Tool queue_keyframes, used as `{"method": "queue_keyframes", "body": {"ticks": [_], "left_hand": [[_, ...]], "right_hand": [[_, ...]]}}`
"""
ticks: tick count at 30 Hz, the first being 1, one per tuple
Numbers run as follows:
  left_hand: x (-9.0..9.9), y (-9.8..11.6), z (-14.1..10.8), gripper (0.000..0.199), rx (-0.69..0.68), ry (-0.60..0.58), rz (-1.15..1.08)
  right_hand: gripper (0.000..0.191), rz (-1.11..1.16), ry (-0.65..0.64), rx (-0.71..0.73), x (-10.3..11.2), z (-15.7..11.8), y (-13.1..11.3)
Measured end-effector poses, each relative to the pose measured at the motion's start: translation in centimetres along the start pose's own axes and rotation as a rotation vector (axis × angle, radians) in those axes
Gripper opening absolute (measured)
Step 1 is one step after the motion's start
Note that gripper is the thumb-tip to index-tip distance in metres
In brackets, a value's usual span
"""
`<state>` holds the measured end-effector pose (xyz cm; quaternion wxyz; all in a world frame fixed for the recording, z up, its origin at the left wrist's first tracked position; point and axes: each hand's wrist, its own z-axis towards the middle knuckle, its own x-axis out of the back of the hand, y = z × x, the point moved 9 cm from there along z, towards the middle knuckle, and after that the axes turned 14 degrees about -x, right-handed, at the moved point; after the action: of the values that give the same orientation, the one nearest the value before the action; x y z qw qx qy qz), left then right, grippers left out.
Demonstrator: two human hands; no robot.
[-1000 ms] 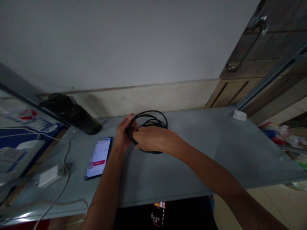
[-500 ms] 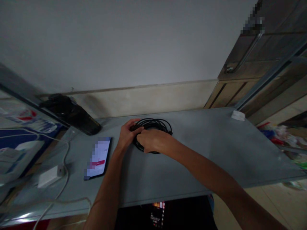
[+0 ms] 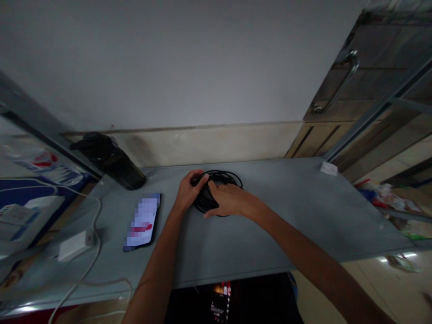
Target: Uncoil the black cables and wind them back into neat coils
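Observation:
A coil of black cable point(image 3: 204, 200) lies on the grey table point(image 3: 270, 225). At its left side my left hand point(image 3: 189, 190) grips the loops, thumb on top and fingers around the outer edge. My right hand point(image 3: 229, 199) rests over the right and front part of the coil, thumb and forefinger spread apart, touching the loops. The palm hides part of the cable.
Left of my forearm lies a phone point(image 3: 143, 222) with a lit screen. Behind it a black bottle point(image 3: 113, 162) leans near the wall. A white adapter point(image 3: 74, 245) and white cable sit at the left. A small white object point(image 3: 329, 168) is at the back right.
My right hand has opened from a closed grip, its thumb and forefinger now apart over the coil. My left hand stays on the loops. The camera view has shifted slightly.

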<state>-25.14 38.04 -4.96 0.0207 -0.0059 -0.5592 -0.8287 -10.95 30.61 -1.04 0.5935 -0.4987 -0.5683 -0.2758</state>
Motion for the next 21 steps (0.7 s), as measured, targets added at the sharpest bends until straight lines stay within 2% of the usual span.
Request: {"method": "queue_keyframes", "body": {"ticks": [4, 8, 12, 15, 18, 21], "left_hand": [[-0.8, 0.2, -0.5, 0.052, -0.003, -0.070, 0.069], [-1.2, 0.2, -0.5, 0.055, -0.032, -0.099, 0.073], [-0.9, -0.3, -0.1, 0.052, -0.049, -0.077, 0.085], [-0.9, -0.6, 0.1, 0.052, -0.098, -0.128, 0.211], [-0.7, -0.7, 0.2, 0.055, -0.130, -0.118, 0.239], [-0.7, -0.8, 0.1, 0.054, -0.115, -0.070, 0.203]], "right_hand": [[0.078, 0.102, 0.119, 0.090, -1.7, -2.1, 2.9], [0.061, 0.254, 0.267, 0.115, -1.4, -2.9, 6.0], [0.045, 0.474, 0.453, 0.040, -0.3, -2.1, 8.7], [0.048, 0.665, 0.590, -0.055, -0.7, -1.2, 11.0], [0.053, 0.816, 0.612, -0.110, -2.2, -0.2, 12.8], [0.052, 0.956, 0.545, -0.174, -3.7, 0.9, 14.1]]}}
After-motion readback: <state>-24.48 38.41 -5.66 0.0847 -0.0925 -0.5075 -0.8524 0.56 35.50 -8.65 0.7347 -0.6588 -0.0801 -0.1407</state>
